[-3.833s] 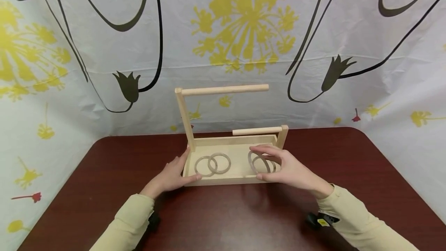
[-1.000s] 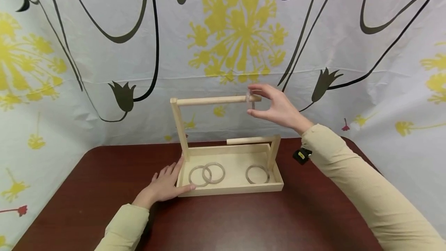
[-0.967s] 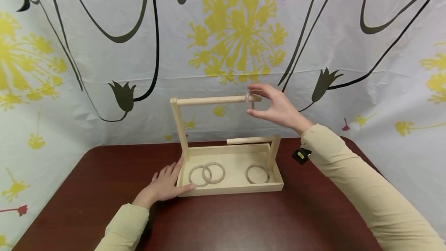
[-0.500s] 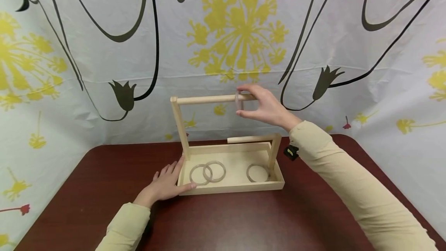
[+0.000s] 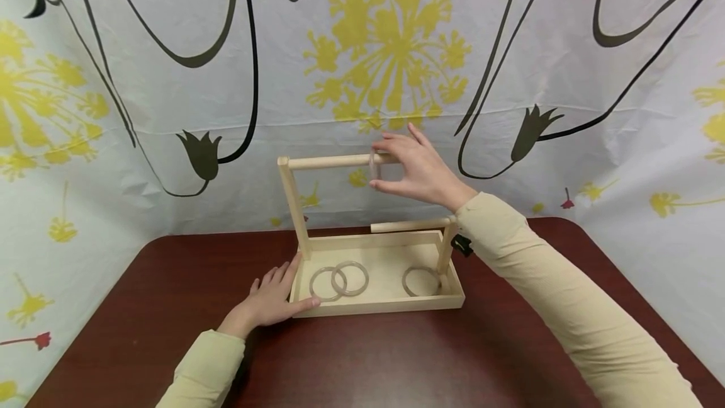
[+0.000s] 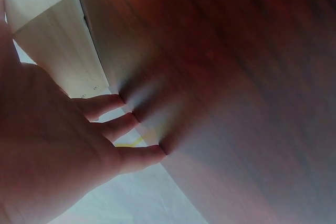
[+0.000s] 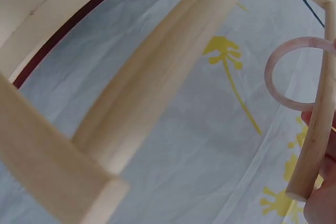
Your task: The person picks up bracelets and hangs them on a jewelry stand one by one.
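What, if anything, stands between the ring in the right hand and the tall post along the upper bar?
Nothing visible: the upper bar is bare from the held ring to the tall post. The other three rings lie below, in the wooden tray.

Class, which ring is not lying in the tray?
The ring pinched by the right hand, around the upper bar; the other three rings lie in the tray.

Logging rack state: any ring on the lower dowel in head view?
No, the lower dowel is bare, while the right hand holds a ring around the upper dowel.
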`<state>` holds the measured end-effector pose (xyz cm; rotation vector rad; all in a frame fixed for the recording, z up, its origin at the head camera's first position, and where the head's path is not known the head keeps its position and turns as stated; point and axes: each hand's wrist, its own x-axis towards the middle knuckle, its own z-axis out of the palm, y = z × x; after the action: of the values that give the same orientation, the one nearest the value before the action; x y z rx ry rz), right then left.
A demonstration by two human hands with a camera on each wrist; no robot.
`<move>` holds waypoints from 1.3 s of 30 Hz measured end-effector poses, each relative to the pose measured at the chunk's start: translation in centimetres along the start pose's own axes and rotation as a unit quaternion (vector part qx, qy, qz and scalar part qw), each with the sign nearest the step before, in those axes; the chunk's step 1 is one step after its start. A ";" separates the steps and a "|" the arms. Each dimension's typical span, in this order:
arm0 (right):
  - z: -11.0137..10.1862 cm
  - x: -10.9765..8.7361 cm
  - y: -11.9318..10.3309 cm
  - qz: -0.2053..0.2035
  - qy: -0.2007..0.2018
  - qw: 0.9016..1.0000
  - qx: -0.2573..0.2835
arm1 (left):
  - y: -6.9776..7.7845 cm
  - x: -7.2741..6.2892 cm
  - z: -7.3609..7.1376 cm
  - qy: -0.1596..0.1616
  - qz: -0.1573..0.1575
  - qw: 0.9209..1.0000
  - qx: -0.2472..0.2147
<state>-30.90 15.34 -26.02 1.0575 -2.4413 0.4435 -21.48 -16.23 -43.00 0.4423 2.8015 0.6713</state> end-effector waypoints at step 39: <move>3.0 5.1 -5.7 0.012 -0.101 0.991 -0.082 | 0.5 -0.3 -0.1 -0.003 -0.005 1.000 -0.001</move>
<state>-30.61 7.16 -25.32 1.0479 -2.6177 0.1447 -21.11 -15.95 -42.63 0.4302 2.7958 0.6691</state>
